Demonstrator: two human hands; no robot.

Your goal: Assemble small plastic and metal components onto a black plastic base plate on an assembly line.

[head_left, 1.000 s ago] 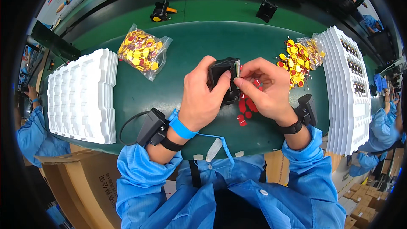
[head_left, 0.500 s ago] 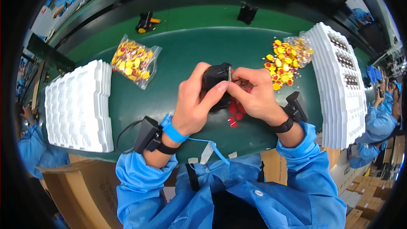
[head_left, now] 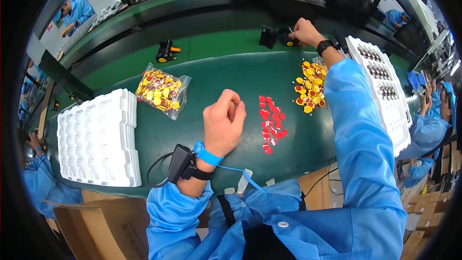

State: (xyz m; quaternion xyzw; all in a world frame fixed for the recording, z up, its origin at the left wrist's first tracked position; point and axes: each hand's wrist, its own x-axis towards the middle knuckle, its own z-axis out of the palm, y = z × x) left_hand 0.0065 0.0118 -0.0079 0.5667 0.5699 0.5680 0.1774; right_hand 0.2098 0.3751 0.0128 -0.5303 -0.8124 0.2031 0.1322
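Note:
My right hand (head_left: 307,32) reaches to the far green strip, fingers pinched at the edge of a black plastic part (head_left: 286,36) with a yellow bit on it. Just left of that stands another black part (head_left: 268,37). Over the middle of the table my left hand (head_left: 224,120) is closed, fingers curled; whatever they may hold is hidden. Red discs (head_left: 273,123) lie scattered to its right. Beyond them is a pile of yellow and red pieces (head_left: 310,84), partly behind my right sleeve. A clear bag (head_left: 162,90) of similar pieces lies beyond my left hand.
Stacked white trays (head_left: 96,139) stand at the left; another stack (head_left: 380,89), with small metal parts on top, is at the right. A black and yellow part (head_left: 166,51) sits on the far strip. A blue cord (head_left: 240,171) runs from my left wristband. Co-workers sit around.
The black part has left the space between my hands and is now on the far strip with my right hand. My left hand has let go and curled in. The view has shifted.

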